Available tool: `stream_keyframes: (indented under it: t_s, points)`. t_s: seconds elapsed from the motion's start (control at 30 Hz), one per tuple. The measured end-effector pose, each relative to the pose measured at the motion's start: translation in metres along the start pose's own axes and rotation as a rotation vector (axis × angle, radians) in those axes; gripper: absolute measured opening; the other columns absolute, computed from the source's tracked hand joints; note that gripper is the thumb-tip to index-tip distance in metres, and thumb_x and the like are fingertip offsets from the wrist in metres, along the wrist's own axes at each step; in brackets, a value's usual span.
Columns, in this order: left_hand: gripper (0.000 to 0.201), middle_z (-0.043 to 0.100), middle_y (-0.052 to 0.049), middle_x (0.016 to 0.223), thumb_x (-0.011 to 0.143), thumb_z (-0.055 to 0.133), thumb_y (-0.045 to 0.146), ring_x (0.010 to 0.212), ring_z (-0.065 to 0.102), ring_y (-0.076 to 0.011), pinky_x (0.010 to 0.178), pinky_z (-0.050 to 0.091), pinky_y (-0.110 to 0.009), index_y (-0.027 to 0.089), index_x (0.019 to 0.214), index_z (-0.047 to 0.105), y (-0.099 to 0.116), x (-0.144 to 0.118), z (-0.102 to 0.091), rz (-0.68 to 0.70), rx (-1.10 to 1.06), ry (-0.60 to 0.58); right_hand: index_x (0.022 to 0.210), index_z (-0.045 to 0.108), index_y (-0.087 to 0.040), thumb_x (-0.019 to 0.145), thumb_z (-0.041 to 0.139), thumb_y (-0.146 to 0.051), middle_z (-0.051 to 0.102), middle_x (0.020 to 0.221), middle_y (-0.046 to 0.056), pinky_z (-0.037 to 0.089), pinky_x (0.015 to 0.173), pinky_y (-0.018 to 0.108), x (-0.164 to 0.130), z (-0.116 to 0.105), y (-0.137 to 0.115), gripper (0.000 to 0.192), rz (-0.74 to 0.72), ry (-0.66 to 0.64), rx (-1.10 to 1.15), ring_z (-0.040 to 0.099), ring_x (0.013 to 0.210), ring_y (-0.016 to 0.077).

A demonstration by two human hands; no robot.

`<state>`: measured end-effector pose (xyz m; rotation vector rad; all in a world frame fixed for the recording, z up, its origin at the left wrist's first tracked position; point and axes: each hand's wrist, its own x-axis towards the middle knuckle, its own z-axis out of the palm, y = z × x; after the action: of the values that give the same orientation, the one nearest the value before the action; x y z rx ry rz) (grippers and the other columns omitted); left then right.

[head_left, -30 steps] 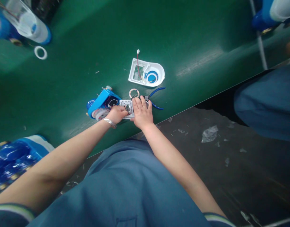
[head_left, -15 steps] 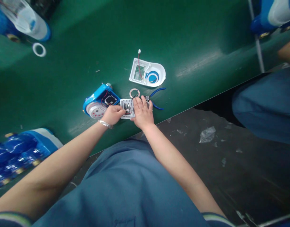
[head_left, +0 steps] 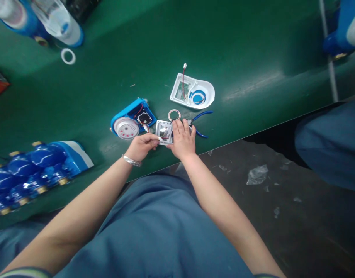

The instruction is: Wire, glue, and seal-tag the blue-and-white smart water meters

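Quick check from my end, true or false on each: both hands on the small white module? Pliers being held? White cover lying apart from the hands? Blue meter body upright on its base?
1. Both hands, left hand and right hand, are at the small white module. True.
2. The pliers are being held. False: they lie on the green table beside the right hand.
3. The white cover lies apart from the hands. True.
4. The blue meter body stands upright. False: it lies dial-up.

Bare belt (head_left: 252, 50) beyond white cover (head_left: 192, 92)
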<state>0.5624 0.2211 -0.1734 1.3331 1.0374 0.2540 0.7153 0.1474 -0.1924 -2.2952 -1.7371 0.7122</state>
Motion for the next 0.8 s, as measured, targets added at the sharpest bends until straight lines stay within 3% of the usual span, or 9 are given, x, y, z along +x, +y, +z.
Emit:
stream_keyframes:
  t_s: [0.13, 0.47, 0.67, 0.8]
  points:
    - [0.012, 0.058, -0.003, 0.079, 0.064, 0.067, 0.025, 0.060, 0.052, -0.0088, 0.055, 0.044, -0.023, 0.016, 0.072, 0.067, -0.0012, -0.0047, -0.0025, 0.040, -0.101, -0.043, 0.134, 0.023, -0.013, 0.067, 0.065, -0.036, 0.027, 0.139, 0.012, 0.010, 0.103, 0.051, 0.0006, 0.0008, -0.0003, 0.082, 0.006, -0.010, -0.006, 0.013, 0.130, 0.0268]
    - [0.009, 0.063, -0.006, 0.084, 0.066, 0.067, 0.024, 0.081, 0.057, -0.0154, 0.068, 0.047, -0.026, 0.017, 0.072, 0.070, -0.0096, -0.0066, -0.0058, 0.090, -0.202, -0.053, 0.134, 0.023, -0.014, 0.067, 0.064, -0.037, 0.028, 0.138, 0.011, 0.009, 0.103, 0.051, 0.0013, 0.0012, -0.0007, 0.082, 0.010, -0.012, -0.018, 0.012, 0.130, 0.0265]
    - [0.014, 0.065, -0.005, 0.081, 0.058, 0.073, 0.025, 0.079, 0.060, -0.0162, 0.063, 0.050, -0.024, 0.016, 0.069, 0.069, -0.0018, -0.0091, -0.0049, -0.049, -0.438, 0.032, 0.133, 0.024, -0.014, 0.066, 0.066, -0.036, 0.028, 0.138, 0.010, 0.010, 0.103, 0.050, 0.0016, 0.0021, 0.0003, 0.082, 0.009, 0.001, -0.016, 0.013, 0.129, 0.0261]
    - [0.021, 0.065, -0.006, 0.079, 0.055, 0.074, 0.027, 0.074, 0.061, -0.0157, 0.061, 0.050, -0.024, 0.014, 0.071, 0.068, -0.0006, -0.0107, -0.0094, -0.112, -0.483, 0.102, 0.133, 0.024, -0.014, 0.067, 0.065, -0.036, 0.028, 0.138, 0.011, 0.009, 0.103, 0.050, 0.0018, 0.0022, 0.0006, 0.081, 0.010, 0.004, -0.008, 0.012, 0.129, 0.0264]
